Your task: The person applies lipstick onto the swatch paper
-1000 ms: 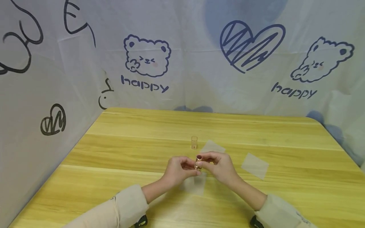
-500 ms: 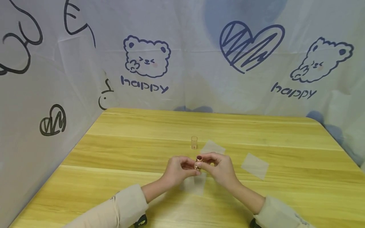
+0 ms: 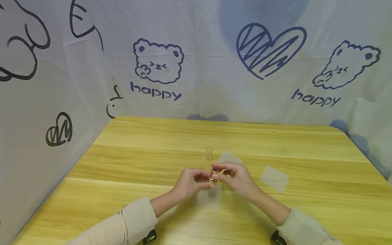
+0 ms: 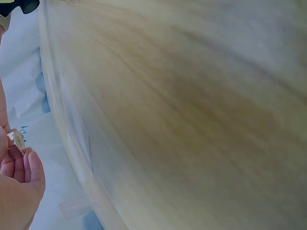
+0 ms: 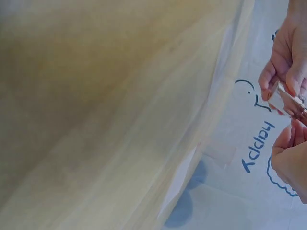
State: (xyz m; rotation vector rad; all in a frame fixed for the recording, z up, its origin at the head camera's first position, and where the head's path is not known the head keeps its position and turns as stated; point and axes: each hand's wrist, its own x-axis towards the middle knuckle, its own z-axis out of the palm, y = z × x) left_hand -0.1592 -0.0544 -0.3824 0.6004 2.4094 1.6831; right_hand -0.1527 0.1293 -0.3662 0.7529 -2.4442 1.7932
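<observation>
A shiny rose-gold tube with a dark hollow top, like a lipstick tube [image 3: 213, 177], is held between both hands above the table, its open end up. My left hand [image 3: 190, 183] grips its lower part from the left with thumb and fingers. From the right, thumb and fingers of my right hand [image 3: 237, 177] pinch the upper part. In the right wrist view the tube [image 5: 283, 100] shows as a bright metal piece between the fingers. Just beyond the hands, a clear pinkish cylinder [image 3: 209, 153], like a cap, stands upright.
A whitish translucent square sheet [image 3: 209, 200] lies under the hands. Another sheet [image 3: 230, 157] is partly behind my right hand, and a third sheet [image 3: 274, 178] lies farther right. Behind the wooden table [image 3: 137, 149] hangs a white cloth [image 3: 208, 85] with drawings.
My right fingers have shifted slightly on the tube's upper part, and the tube leans a little differently. My left hand and the clear cylinder stay in place.
</observation>
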